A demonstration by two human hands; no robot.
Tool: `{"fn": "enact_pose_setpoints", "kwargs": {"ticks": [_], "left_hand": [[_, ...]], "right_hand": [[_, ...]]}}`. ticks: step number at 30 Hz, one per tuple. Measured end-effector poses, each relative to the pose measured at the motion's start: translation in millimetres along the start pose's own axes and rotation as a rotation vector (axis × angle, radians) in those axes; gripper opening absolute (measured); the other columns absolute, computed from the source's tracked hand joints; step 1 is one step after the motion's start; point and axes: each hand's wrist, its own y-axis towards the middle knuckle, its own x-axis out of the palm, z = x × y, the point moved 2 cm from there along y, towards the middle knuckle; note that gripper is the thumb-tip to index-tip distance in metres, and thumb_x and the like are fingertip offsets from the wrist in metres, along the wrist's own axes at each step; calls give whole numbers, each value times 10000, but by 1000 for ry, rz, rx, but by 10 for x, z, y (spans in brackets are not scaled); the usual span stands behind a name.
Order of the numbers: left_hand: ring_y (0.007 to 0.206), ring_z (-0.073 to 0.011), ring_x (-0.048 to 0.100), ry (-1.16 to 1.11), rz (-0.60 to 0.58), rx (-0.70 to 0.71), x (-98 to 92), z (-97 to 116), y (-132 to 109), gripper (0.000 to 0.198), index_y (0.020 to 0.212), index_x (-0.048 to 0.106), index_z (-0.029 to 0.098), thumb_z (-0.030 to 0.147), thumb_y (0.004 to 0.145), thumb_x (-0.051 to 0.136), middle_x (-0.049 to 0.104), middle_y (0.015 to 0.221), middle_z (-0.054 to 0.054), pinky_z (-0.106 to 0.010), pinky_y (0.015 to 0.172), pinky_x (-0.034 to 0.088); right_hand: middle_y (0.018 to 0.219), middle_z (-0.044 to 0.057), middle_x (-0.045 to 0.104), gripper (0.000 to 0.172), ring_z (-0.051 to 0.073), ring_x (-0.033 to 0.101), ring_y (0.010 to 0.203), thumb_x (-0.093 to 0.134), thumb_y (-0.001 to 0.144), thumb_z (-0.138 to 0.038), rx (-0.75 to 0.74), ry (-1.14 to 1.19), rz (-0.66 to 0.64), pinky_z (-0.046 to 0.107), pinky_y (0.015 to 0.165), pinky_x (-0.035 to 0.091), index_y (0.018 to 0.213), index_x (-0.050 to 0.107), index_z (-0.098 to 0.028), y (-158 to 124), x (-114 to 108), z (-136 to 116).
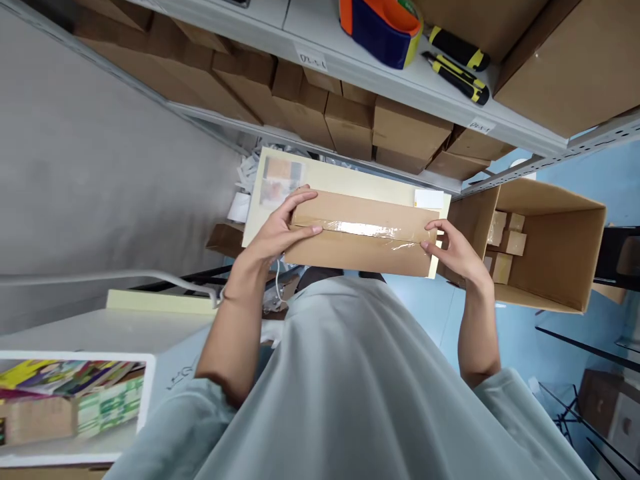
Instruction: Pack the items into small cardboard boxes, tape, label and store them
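A long brown cardboard box (360, 253) lies crosswise in front of me, clear packing tape (360, 229) running along its middle seam. My left hand (280, 230) grips the box's left end, thumb on top and fingers at the far edge. At the right end, my right hand (453, 247) holds the box between thumb and bent fingers. Beneath the box is a cream-coloured board or tabletop (345, 175), with a small white label or card (429, 199) near its right corner.
A shelf (320, 43) ahead holds a tape dispenser (383, 30) and two utility knives (460, 73). Cardboard boxes (350, 123) line the level below. An open carton (555, 253) with several small boxes stands right. At lower left sits a white-rimmed bin (150, 393) of colourful packages.
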Motion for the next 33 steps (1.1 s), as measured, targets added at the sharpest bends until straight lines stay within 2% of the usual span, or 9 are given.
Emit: {"fn": "enact_pose_setpoints", "kwargs": {"ticks": [5,9,14,19,26,29,33], "left_hand": [[1589,-377,457,14,23,4,-6,3,-2,896,1496,610,289,760,765,827,461,1721,-129,-555,1311,380],[1585,-374,463,47,23,50,-43,23,-13,820,1484,608,293,691,805,838,478,1707,-141,-555,1306,390],[1671,-341,313,-18,-26,104,-49,25,20,653,1409,627,310,494,825,853,480,1688,-80,-545,1366,292],[1664,-341,312,-35,13,137,34,-29,42,636,1369,600,293,276,776,827,458,1654,-77,-555,1387,234],[1648,-338,324,-52,49,144,162,-18,29,621,1319,567,276,156,752,793,499,1571,-86,-524,1383,264],[1642,-323,330,-60,77,140,202,7,8,593,1310,561,257,123,769,763,467,1590,-111,-515,1378,290],[1642,-309,334,-111,30,130,171,-22,10,606,1327,575,262,95,775,762,444,1609,-124,-507,1372,313]], "right_hand": [[1284,40,662,334,224,637,1032,732,900,-444,1,-40,-11,382,927,542,1168,609,-288,-8,1,-55],[1262,27,652,313,223,607,1074,725,894,-427,4,-62,28,382,975,514,1147,606,-287,-81,10,-157],[1198,22,657,317,212,601,1008,743,834,-388,104,-124,96,344,884,510,1092,601,-271,-75,40,-214],[1132,19,641,332,173,568,870,764,773,-326,184,-203,142,306,787,499,1043,585,-254,-30,78,-247],[1063,26,650,361,171,554,820,757,776,-286,280,-356,230,312,769,462,1091,586,-246,-74,183,-333],[1013,25,654,363,175,551,805,777,771,-292,309,-395,273,314,761,462,1082,595,-240,-94,235,-369],[947,24,660,338,179,565,795,802,788,-353,298,-397,314,319,752,485,1038,612,-230,-147,291,-458]]}}
